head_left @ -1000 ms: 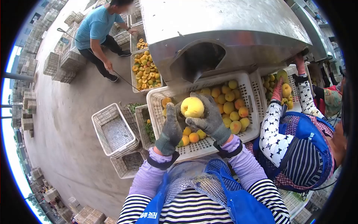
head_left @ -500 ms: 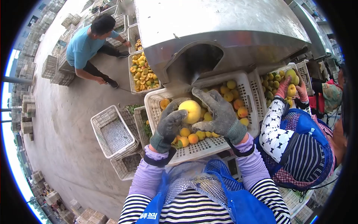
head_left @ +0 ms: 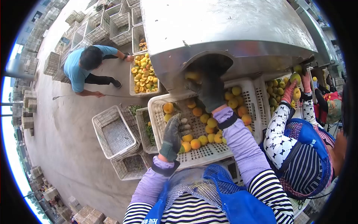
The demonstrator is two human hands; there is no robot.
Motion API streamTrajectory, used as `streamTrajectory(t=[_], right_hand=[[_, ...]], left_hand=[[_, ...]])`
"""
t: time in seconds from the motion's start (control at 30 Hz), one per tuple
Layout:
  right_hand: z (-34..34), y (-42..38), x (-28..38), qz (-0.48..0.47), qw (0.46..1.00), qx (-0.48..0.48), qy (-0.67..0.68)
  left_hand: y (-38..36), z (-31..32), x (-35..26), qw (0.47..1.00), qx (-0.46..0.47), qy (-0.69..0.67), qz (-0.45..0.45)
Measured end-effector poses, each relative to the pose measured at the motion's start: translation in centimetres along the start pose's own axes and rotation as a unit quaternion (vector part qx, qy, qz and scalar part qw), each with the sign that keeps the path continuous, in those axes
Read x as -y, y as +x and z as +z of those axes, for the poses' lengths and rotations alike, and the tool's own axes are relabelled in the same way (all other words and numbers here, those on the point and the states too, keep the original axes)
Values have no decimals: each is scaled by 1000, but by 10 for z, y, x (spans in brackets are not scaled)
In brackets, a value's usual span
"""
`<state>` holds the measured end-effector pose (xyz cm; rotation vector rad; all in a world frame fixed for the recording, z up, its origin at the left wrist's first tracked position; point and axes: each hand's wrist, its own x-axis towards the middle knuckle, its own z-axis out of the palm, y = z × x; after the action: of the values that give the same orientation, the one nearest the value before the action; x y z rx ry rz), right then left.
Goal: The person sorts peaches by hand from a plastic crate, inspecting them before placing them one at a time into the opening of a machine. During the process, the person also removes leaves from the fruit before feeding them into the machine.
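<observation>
My right hand (head_left: 212, 91), in a dark grey work glove and blurred by motion, reaches up to the dark opening (head_left: 210, 61) in the metal machine. A yellow peach (head_left: 193, 76) is at its fingers, just inside the opening's lower left edge. My left hand (head_left: 172, 135), gloved the same way, is low over the left part of a white plastic crate (head_left: 201, 158), fingers apart beside the fruit, no peach visible in it. Several yellow-orange peaches (head_left: 212, 123) lie in the crate, some partly hidden under my right forearm.
A crate of cut peaches (head_left: 143, 76) stands at the machine's left, near a person in blue (head_left: 80, 69) holding a thin rod. Stacked white crates (head_left: 115, 132) are at my left. To my right, a co-worker (head_left: 294, 149) handles greenish fruit over another crate.
My right hand has moved up from the crate into the machine's opening with the peach. My left hand has let go of it and dropped lower left. The person in blue has bent further forward.
</observation>
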<state>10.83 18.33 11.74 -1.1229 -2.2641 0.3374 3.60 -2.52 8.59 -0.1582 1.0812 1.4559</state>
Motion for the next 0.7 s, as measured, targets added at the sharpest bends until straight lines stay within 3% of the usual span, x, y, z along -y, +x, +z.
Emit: streamTrajectory(t=[0.07,0.13,0.17,0.23,0.27,0.33,0.4,0.43,0.47,0.5,0.57,0.7], right_hand=[[16,19,-5,-59,993,-84,63],[0,30,6,-27,997,-73,16],[-8,35,9,-15,997,-69,-8],[-26,5,7,68,989,-2,129],[-35,-16,4,111,974,33,196],[-16,-67,-22,149,954,140,217],[73,-152,-83,129,971,191,53],[93,-166,-93,121,968,196,97],[110,-176,-102,114,963,200,142],[125,-182,-111,109,955,205,185],[152,-184,-122,75,968,212,115],[229,-205,-146,27,975,215,-37]], left_hand=[[6,-5,9,999,-27,-8,40],[28,-26,27,996,-61,12,70],[52,-42,39,984,-90,113,104],[97,-62,56,924,-141,314,170],[110,-56,57,857,-192,442,182],[140,-44,63,665,-280,663,197],[209,-92,108,530,-362,714,279],[235,-111,125,455,-399,730,317],[223,-90,106,575,-398,688,194],[220,-84,99,596,-396,677,170],[216,-89,94,636,-392,654,120],[212,-100,116,576,-378,712,137]])
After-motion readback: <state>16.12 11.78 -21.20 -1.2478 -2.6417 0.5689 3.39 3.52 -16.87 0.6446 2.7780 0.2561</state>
